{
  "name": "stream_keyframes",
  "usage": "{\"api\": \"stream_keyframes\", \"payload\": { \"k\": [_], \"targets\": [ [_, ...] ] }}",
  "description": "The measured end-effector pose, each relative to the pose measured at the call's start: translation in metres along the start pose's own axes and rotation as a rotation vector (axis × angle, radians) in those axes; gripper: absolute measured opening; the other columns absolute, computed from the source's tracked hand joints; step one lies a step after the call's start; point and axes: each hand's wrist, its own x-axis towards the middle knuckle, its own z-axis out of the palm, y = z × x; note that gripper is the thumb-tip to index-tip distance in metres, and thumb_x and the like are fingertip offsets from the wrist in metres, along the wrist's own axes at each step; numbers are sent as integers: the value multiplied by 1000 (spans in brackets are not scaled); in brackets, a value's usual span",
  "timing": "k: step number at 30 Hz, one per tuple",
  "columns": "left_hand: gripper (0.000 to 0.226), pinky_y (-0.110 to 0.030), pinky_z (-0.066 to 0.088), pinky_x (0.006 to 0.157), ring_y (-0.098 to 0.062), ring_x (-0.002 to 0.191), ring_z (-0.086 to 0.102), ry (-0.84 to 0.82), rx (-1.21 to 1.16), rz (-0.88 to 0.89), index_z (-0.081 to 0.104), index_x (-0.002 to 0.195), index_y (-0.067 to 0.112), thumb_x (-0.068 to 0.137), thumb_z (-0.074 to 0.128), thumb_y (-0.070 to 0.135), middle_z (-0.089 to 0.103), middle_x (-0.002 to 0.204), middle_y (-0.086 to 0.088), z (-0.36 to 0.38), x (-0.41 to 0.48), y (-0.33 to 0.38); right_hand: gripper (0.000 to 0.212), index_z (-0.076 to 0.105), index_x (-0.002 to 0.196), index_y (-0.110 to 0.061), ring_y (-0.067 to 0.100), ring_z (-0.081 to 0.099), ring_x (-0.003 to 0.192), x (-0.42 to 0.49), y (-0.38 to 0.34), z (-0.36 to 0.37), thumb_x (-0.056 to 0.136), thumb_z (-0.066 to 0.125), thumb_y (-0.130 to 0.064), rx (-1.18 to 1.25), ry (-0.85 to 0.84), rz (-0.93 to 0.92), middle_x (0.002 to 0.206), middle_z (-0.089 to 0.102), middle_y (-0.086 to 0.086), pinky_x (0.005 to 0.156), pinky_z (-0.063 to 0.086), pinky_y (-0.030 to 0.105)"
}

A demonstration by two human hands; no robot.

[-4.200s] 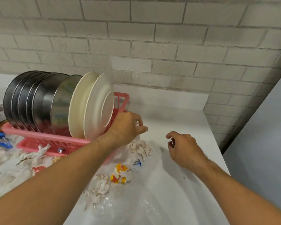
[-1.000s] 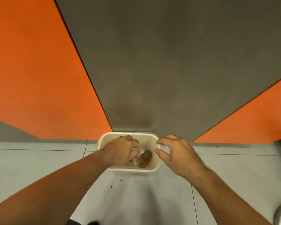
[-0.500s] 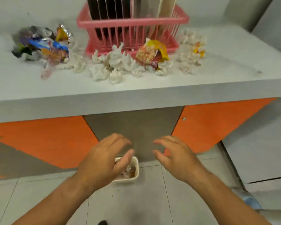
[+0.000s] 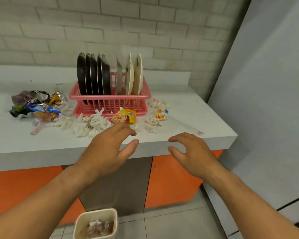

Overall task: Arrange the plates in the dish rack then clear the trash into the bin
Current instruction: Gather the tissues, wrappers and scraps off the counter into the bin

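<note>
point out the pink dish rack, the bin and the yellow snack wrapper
pink dish rack (image 4: 110,104), head view, on its slatted front wall
bin (image 4: 100,212), head view, on its far rim
yellow snack wrapper (image 4: 126,116), head view, on its crumpled middle

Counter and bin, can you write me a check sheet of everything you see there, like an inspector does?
Surface: grey counter, littered around the rack.
Job's things: plates upright in pink dish rack; bin on floor, trash inside.
Clutter: crumpled tissues, snack wrappers on counter.
Grippers: left hand, right hand both empty, fingers relaxed, near counter edge.
Cables: nothing seen.
Surroundings: brick wall, orange cabinet panels, tiled floor.
</note>
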Motion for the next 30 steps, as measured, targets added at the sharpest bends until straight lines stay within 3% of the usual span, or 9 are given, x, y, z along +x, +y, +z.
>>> {"api": "stream_keyframes", "payload": {
  "k": [5,15,26,30],
  "targets": [
    [34,-27,50,78,-2,97,51,8,19,10,62,114,24,94,46,46,55,115,15,8,35,-5,33,56,128,-32,2,42,122,25,13,-12,96,51,-41,-58,-24,19,129,54,-18,99,29,16],
    [39,-30,48,92,-5,107,53,-49,46,13,60,118,28,93,40,50,56,119,15,52,143,-44,31,58,128,-28,8,49,120,120,59,-35,100,46,-36,-205,4,110,131,56,-13,102,38,25],
    [35,-22,40,93,-7,113,51,-205,104,35,55,126,29,98,41,45,54,126,12,121,221,-63,34,56,129,-30,12,51,116,205,132,-8,98,46,-41,-196,-134,250,134,53,-9,97,42,26],
    [33,-22,41,93,-8,112,52,-166,108,6,56,127,27,98,44,40,55,126,11,141,248,-59,33,57,127,-28,15,52,117,249,166,9,97,48,-41,-184,-174,261,134,51,-6,95,42,28]
  ]
}}
